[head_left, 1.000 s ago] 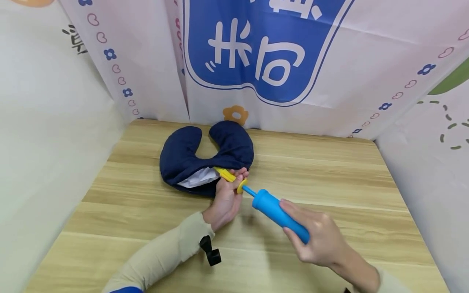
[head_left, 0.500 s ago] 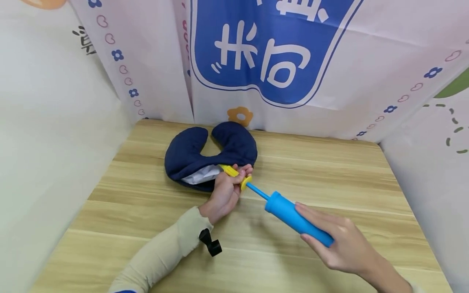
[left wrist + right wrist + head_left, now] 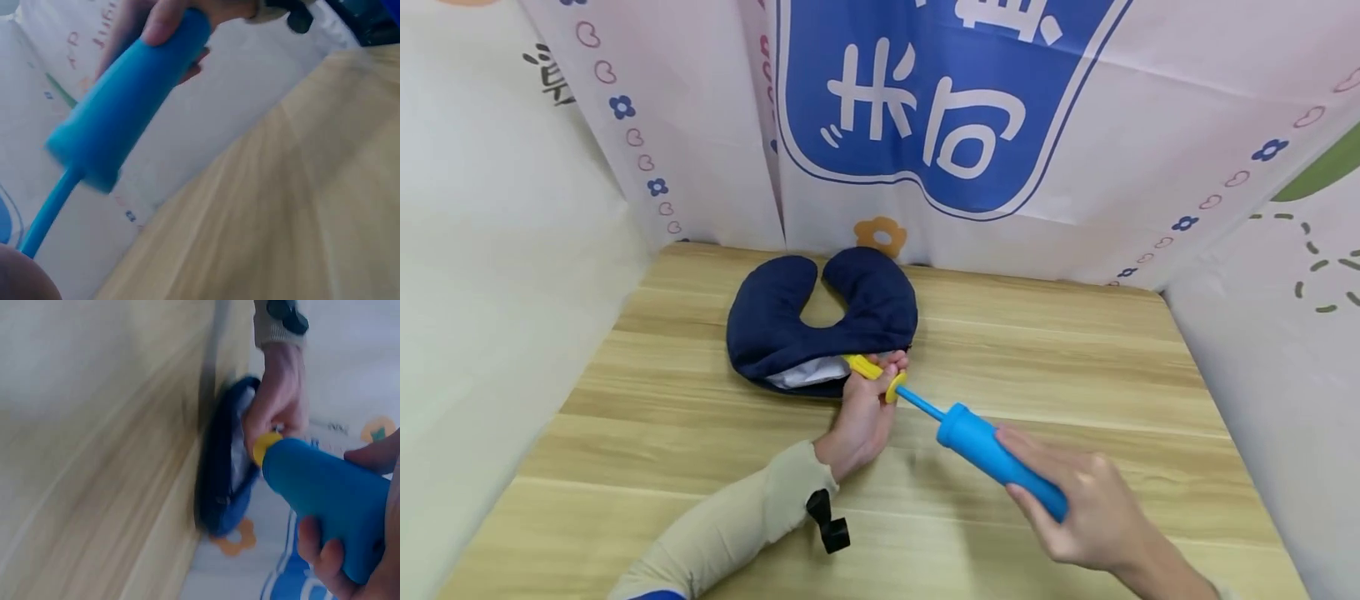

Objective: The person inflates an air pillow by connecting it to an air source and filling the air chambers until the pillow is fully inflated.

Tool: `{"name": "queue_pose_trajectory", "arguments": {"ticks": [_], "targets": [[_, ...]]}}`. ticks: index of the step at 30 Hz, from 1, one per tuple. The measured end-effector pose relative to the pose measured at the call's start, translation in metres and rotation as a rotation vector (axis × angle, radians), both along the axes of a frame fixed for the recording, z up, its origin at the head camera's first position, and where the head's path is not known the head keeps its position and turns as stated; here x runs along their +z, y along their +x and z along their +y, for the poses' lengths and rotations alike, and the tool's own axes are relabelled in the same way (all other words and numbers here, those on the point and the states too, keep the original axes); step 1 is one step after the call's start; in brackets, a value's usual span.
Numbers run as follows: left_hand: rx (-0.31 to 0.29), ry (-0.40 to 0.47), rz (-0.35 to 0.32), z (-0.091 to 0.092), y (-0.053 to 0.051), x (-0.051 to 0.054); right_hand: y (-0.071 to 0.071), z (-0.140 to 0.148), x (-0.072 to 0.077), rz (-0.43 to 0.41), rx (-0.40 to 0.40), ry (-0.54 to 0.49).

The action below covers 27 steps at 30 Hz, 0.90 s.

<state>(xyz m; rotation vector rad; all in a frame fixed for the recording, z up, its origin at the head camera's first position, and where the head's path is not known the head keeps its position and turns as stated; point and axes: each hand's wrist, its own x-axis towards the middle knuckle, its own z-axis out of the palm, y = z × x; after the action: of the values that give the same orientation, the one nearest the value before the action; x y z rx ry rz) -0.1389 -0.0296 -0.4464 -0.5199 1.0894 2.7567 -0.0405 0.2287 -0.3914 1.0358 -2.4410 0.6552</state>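
From the head camera I see a blue hand pump (image 3: 1000,458) slanting above a wooden table (image 3: 1037,350), its yellow nozzle (image 3: 863,367) turned away from the person. Just past that yellow end lies a navy U-shaped pillow (image 3: 816,340), flat on the table — its near edge gapes on a pale lining (image 3: 811,372), right at the pump's tip. The left hand (image 3: 863,417) grips the nozzle behind the pump's yellow disc (image 3: 895,387); the right hand (image 3: 1086,504) has its fingers round the pump's opposite end. A printed banner (image 3: 1045,133) hangs beyond the pump.

From the left wrist, the right fingers hold the pump's upper end; how the left fingers lie, I can't tell here.

From the right wrist, thumb and fingers clasp either side of the pump — pillow and left hand just past its yellow part.
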Motion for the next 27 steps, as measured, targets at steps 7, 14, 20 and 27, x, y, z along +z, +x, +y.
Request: {"name": "queue_pose_trajectory", "arguments": {"ticks": [7, 14, 20, 27], "targets": [[-0.02, -0.093, 0.031, -0.005, 0.002, 0.004, -0.026, -0.051, -0.029, 0.049, 0.034, -0.057], [-0.118, -0.128, 0.038, -0.014, 0.004, 0.009, -0.019, -0.03, -0.024, -0.148, 0.021, -0.073], [-0.108, -0.067, 0.042, -0.024, -0.001, 0.009, 0.01, 0.009, -0.01, -0.257, -0.029, -0.029], [-0.087, -0.053, 0.026, -0.019, -0.006, 0.005, 0.02, 0.035, 0.003, -0.276, -0.087, 0.01]]}}
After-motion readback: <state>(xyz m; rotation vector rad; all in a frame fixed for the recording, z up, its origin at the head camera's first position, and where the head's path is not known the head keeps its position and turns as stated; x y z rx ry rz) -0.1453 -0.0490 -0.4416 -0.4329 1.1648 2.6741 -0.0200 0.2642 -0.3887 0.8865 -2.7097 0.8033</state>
